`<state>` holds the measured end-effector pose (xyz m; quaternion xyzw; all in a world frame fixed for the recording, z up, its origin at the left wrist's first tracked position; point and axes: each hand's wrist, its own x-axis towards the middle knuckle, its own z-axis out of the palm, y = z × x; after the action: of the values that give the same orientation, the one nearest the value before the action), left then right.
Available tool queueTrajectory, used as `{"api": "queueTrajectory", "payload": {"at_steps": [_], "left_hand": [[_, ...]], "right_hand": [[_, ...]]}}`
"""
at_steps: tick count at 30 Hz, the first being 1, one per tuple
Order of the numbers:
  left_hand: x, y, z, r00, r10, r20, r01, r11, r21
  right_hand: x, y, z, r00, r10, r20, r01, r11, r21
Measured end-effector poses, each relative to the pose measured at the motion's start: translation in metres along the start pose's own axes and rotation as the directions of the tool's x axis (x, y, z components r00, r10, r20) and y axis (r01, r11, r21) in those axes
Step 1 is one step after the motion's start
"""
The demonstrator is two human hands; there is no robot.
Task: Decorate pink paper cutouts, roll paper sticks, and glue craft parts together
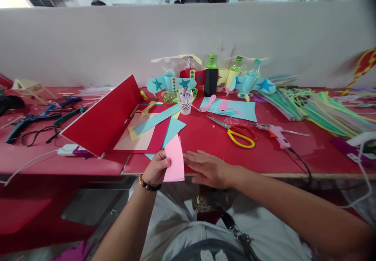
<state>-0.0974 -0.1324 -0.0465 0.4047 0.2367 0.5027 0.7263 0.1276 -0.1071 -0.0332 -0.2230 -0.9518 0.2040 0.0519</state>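
Pink paper: near edge of surface, left hand fingers clamped on it. Right hand: just right, fingers extended, unclenched. Apparent step: paper positioning; next move calls for steady left hold.

Trousers are pale — the bracelet dark, beaded

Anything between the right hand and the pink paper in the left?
Nothing visible. The right hand lies flat, fingertips right by the paper's right edge; contact is unclear. The left hand grips the opposite side. The scissors sit farther back, out of the way.
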Motion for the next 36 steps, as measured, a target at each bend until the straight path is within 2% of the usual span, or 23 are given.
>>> {"api": "queueTrajectory", "payload": {"at_steps": [4,7,10,14,15,17,19,20,21,22,23,24,26,27,30,32,34,36], "left_hand": [[0.001,-0.001,-0.001,0.999,0.024,0.03,-0.023,0.999,-0.026],[0.001,-0.001,-0.001,0.999,0.012,0.032,-0.012,1.0,-0.016],[0.001,0.0,0.0,1.0,0.008,0.004,-0.008,1.0,0.01],[0.0,0.0,0.001,0.998,-0.005,-0.064,0.006,1.0,0.016],[0.0,0.0,0.002,0.996,-0.01,-0.085,0.01,1.0,0.005],[-0.001,-0.001,0.003,0.992,-0.023,-0.125,0.02,1.0,-0.02],[0.0,-0.001,0.006,0.987,-0.057,-0.148,0.053,0.998,-0.027],[0.002,0.0,0.009,0.984,-0.081,-0.158,0.08,0.997,-0.018],[0.005,0.0,0.012,0.98,-0.11,-0.165,0.111,0.994,-0.001],[0.01,0.002,0.016,0.975,-0.134,-0.179,0.14,0.99,0.022],[0.016,0.003,0.02,0.97,-0.139,-0.199,0.153,0.987,0.052],[0.024,0.005,0.025,0.967,-0.149,-0.207,0.171,0.981,0.091],[0.043,0.01,0.034,0.968,-0.144,-0.203,0.183,0.964,0.191],[0.053,0.012,0.038,0.969,-0.15,-0.196,0.196,0.949,0.245],[0.083,0.018,0.042,0.969,-0.149,-0.199,0.216,0.899,0.382],[0.099,0.022,0.037,0.963,-0.14,-0.231,0.238,0.844,0.481],[0.109,0.028,0.026,0.957,-0.144,-0.253,0.269,0.767,0.583],[0.113,0.038,0.014,0.957,-0.186,-0.224,0.29,0.646,0.706]], "right_hand": [[-0.065,-0.024,-0.001,0.997,-0.015,0.08,0.009,0.996,0.085],[-0.094,-0.032,-0.01,0.992,-0.011,0.125,-0.01,0.986,0.167],[-0.093,-0.018,-0.02,0.996,0.093,0.013,-0.094,0.989,0.11],[-0.068,0.005,-0.019,0.946,0.3,-0.126,-0.299,0.954,0.021],[-0.063,0.004,-0.016,0.942,0.305,-0.139,-0.306,0.952,0.016],[-0.061,-0.006,-0.013,0.978,0.198,-0.07,-0.194,0.979,0.061],[-0.066,-0.021,-0.014,0.998,0.044,0.043,-0.053,0.967,0.249],[-0.069,-0.027,-0.018,0.998,0.015,0.066,-0.038,0.933,0.357],[-0.072,-0.03,-0.023,0.997,0.078,0.021,-0.079,0.902,0.425],[-0.073,-0.03,-0.03,0.979,0.192,-0.064,-0.14,0.871,0.471],[-0.073,-0.025,-0.038,0.937,0.32,-0.136,-0.21,0.831,0.515],[-0.07,-0.017,-0.046,0.866,0.451,-0.217,-0.271,0.786,0.555],[-0.059,0.006,-0.062,0.762,0.567,-0.313,-0.298,0.736,0.607],[-0.051,0.019,-0.068,0.741,0.577,-0.344,-0.273,0.727,0.63],[-0.021,0.055,-0.081,0.729,0.594,-0.341,-0.214,0.67,0.711],[-0.002,0.071,-0.085,0.722,0.603,-0.339,-0.182,0.638,0.748],[0.013,0.082,-0.088,0.699,0.616,-0.362,-0.16,0.629,0.761],[0.024,0.092,-0.092,0.685,0.625,-0.375,-0.148,0.623,0.768]]}}
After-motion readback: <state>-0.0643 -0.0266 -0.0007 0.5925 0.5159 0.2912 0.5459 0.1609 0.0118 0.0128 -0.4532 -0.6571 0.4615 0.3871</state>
